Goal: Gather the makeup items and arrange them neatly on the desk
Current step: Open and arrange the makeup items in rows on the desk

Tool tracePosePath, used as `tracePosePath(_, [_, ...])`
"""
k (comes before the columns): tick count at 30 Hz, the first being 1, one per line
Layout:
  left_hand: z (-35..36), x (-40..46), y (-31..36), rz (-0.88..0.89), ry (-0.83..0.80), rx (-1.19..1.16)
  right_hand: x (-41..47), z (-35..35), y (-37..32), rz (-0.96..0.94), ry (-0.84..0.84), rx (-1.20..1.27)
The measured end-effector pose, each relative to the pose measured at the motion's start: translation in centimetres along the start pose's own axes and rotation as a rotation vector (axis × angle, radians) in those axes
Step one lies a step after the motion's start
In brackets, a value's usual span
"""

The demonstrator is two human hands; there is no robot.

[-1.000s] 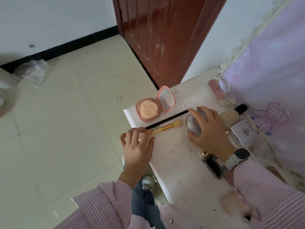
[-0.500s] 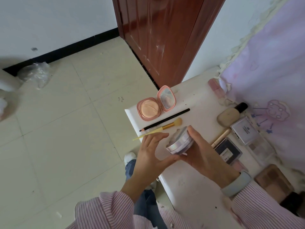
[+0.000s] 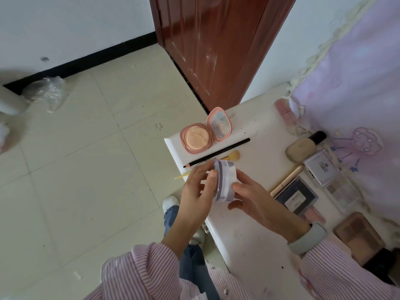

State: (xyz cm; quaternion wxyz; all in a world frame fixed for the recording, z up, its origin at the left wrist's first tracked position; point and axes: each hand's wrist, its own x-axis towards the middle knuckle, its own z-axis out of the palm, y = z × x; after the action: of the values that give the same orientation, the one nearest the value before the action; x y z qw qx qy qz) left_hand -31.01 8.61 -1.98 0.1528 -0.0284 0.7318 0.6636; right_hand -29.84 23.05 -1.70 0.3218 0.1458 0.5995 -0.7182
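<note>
Round powder jar gripped from both sides, left hand and right hand curled round it, lifted above the worktop front edge. Beyond it, toward the left corner: black pencil, yellow brush, open pink compact.

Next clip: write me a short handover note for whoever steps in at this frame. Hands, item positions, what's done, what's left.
Left hand and right hand both grip the round powder jar, held above the desk edge.
Done: open pink compact, black pencil and yellow brush lie close together at the far corner.
Left: set the jar down; foundation bottle, gold tube and palettes along the right side lie unaligned.
</note>
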Motion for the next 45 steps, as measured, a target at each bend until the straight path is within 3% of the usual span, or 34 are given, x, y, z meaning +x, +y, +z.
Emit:
tracePosePath(3, [-0.7, 0.1, 0.0, 0.044, -0.134, 0.086, 0.1, -0.3, -0.2, 0.022, -0.014, 0.065])
tracePosePath(8, [-1.7, 0.3, -0.5, 0.292, -0.224, 0.540, -0.4, -1.6, -0.2, 0.125, -0.121, 0.105])
tracePosePath(12, [-1.6, 0.4, -1.2, 0.268, -0.249, 0.631, -0.6, -1.1, 0.0, 0.149, -0.121, 0.040])
tracePosePath(16, [-0.9, 0.1, -1.9, 0.261, -0.233, 0.538, -0.8, -0.7, -0.4, 0.121, -0.071, -0.033])
tracePosePath(22, [0.8, -0.7, -1.4, 0.033, -0.105, 0.038, -1.1, -0.9, -2.5, -0.104, -0.016, -0.504])
tracePosePath(28, [0.6, 0.3, -0.3, -0.351, -0.301, -0.221, -1.8, -1.4, -3.1, -0.391, -0.043, -1.017])
tracePosePath(31, [0.7, 0.0, -1.0, -0.379, -0.315, -0.232, -1.9, -1.4, -2.8, -0.272, -0.042, -0.928])
tracePosePath(35, [0.8, -0.3, -1.4, -0.381, -0.344, -0.231, -1.6, -0.8, -2.5, -0.160, 0.129, -0.859])
tracePosePath(37, [0.8, -0.2, -1.7, -0.383, -0.359, -0.253, -1.7, -0.7, -2.4, -0.149, 0.123, -0.877])
tracePosePath(45, [0.1, 0.8, -2.1, -0.490, -0.407, -0.304, -2.7, -0.1, -3.6, -0.419, -0.032, -1.245])
